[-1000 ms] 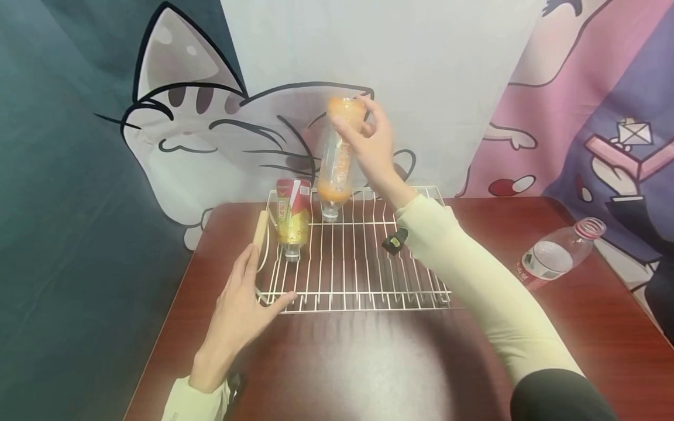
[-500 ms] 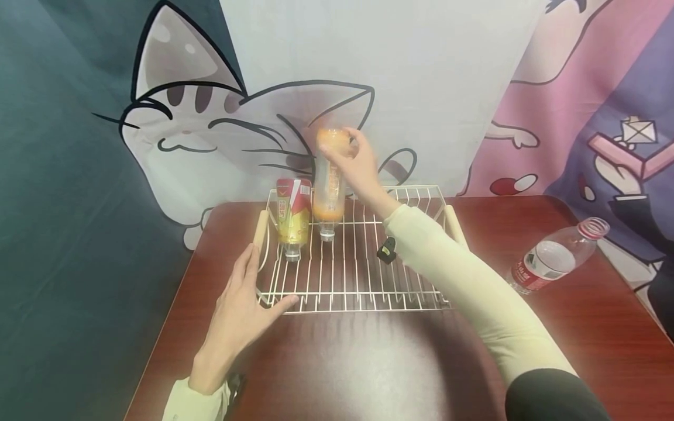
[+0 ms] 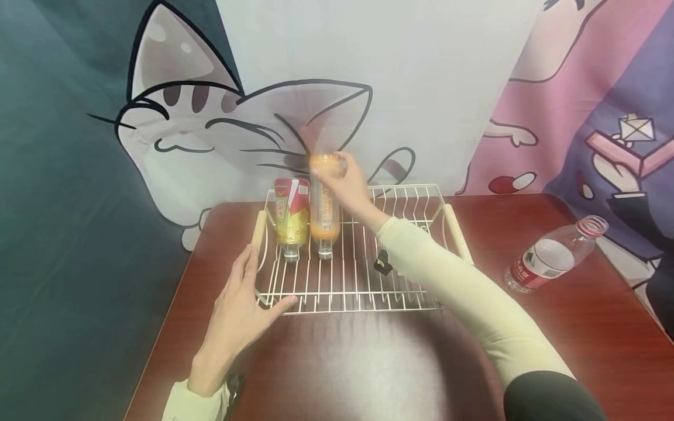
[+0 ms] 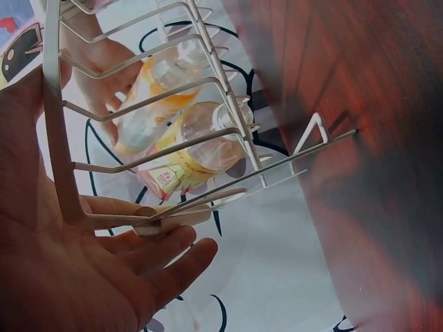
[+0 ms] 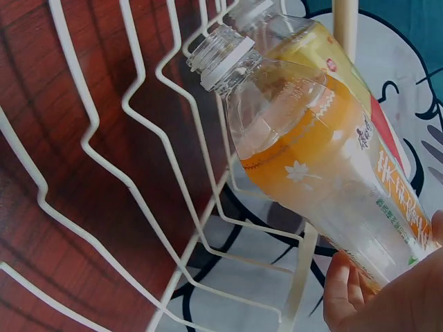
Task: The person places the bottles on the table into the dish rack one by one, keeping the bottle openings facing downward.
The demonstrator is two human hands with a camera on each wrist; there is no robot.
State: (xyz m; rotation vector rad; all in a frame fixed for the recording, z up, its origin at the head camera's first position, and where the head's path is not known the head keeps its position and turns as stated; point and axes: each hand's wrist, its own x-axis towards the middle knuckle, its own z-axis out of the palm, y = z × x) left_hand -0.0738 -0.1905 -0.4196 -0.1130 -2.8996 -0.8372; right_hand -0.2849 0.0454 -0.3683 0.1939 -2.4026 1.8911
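My right hand [image 3: 348, 186] holds an empty plastic bottle [image 3: 325, 217] with an orange label by its base. The bottle is upside down, its uncapped neck [image 5: 220, 59] close above the rack wires. Left of it, a red-and-yellow-labelled bottle [image 3: 292, 213] stands neck down in the white wire dish rack [image 3: 363, 293]. My left hand [image 3: 237, 313] rests against the rack's front left corner. Its fingers [image 4: 183, 266] are straight beside the pale handle [image 4: 176, 220], and the thumb spreads along the front.
An uncapped clear bottle with a red label [image 3: 544, 257] stands on the red-brown table [image 3: 368, 362], right of the rack. A second pale handle [image 3: 457, 234] is on the rack's right side. A cartoon-printed cloth [image 3: 421, 105] hangs behind the table.
My right hand has lowered the orange-labelled bottle and brought it slightly left, beside the red-and-yellow one. The left hand stays at the rack's corner.
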